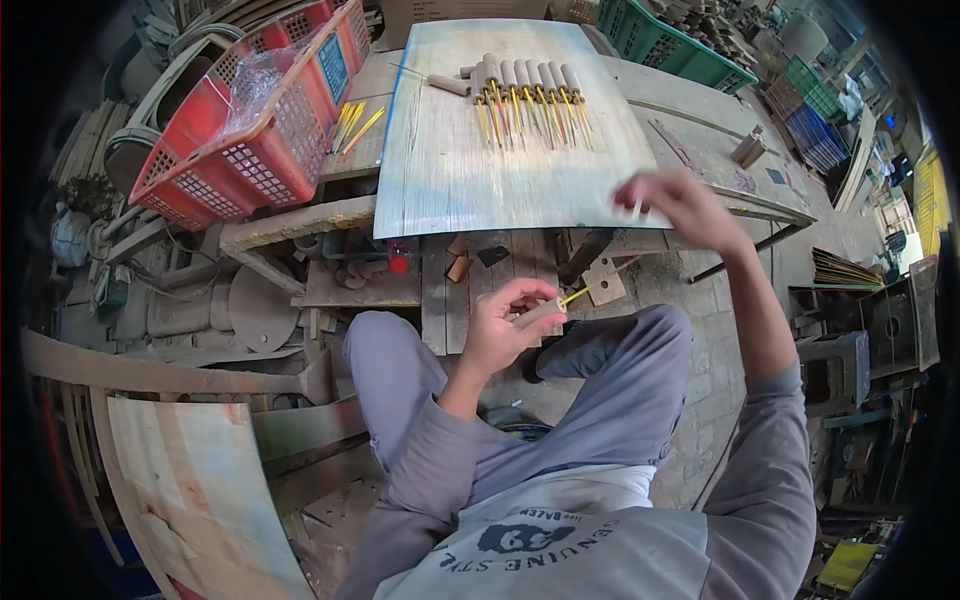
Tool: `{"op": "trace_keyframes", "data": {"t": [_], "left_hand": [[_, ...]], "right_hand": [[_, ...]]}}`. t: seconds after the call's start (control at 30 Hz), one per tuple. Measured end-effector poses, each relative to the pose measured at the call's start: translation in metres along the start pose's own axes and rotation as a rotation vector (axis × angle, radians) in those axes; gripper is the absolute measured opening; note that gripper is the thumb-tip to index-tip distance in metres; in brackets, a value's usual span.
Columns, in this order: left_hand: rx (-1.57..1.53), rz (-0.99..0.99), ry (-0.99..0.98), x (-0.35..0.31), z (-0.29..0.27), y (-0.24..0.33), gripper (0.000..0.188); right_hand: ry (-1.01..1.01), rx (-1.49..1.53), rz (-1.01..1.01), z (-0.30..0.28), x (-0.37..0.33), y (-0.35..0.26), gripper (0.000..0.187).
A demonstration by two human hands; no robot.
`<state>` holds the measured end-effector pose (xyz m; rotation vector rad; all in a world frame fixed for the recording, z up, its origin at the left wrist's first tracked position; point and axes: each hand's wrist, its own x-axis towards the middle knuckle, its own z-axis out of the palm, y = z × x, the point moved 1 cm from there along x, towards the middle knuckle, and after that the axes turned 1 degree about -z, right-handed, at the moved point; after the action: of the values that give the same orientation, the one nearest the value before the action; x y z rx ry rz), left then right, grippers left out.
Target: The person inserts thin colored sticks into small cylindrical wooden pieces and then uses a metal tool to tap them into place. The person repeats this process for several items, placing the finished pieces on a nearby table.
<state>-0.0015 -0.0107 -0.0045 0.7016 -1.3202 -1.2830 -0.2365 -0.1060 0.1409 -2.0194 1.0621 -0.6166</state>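
Grips a tan wooden handle [532,314] in the left hand [505,320], with thumb and fingers closed along its sides, likely so as to steady it while leaving the end face free. Points a thin yellow rod [574,297] out of that end, up and to the right, clear of the palm, probably to leave it open to the other side. Holds all this low over the lap [600,410], short of the near edge of the surface [690,105], perhaps for a close view and free elbows. Lifts the right hand [675,205] by the near right corner of a pale board [500,190], with bent fingers; cannot tell whether grasping anything, given the blur and only a pale spot by the fingertips. Has a row of similar handles [528,75] side by side on the far half of that board, with thin yellow parts aimed back toward the lap, seemingly aligned for neatness and against rolling. Has also a loose handle [449,85] lying crosswise at the left end of the row, and a small bunch of yellow rods [350,125] between the board and a red crate [270,150], presumably grouped there for easy picking from the left
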Motion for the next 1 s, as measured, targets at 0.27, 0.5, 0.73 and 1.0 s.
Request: {"op": "trace_keyframes", "data": {"t": [0.27, 0.5, 0.73, 1.0], "left_hand": [[-0.189, -0.026, -0.098, 0.005, -0.011, 0.014, 0.031], [-0.457, 0.105, 0.14, 0.0, -0.06, 0.009, 0.051], [-0.446, 0.036, 0.062, 0.004, -0.051, 0.004, 0.024], [-0.413, 0.058, 0.071, -0.002, -0.065, 0.007, 0.016]], "right_hand": [[-0.415, -0.403, -0.031, 0.038, -0.028, -0.05, 0.009], [-0.037, 0.072, 0.181, 0.009, 0.019, -0.075, 0.015], [0.31, -0.017, 0.324, 0.009, 0.162, -0.011, 0.021], [0.374, -0.038, 0.422, 0.032, 0.197, 0.014, 0.022]]}}
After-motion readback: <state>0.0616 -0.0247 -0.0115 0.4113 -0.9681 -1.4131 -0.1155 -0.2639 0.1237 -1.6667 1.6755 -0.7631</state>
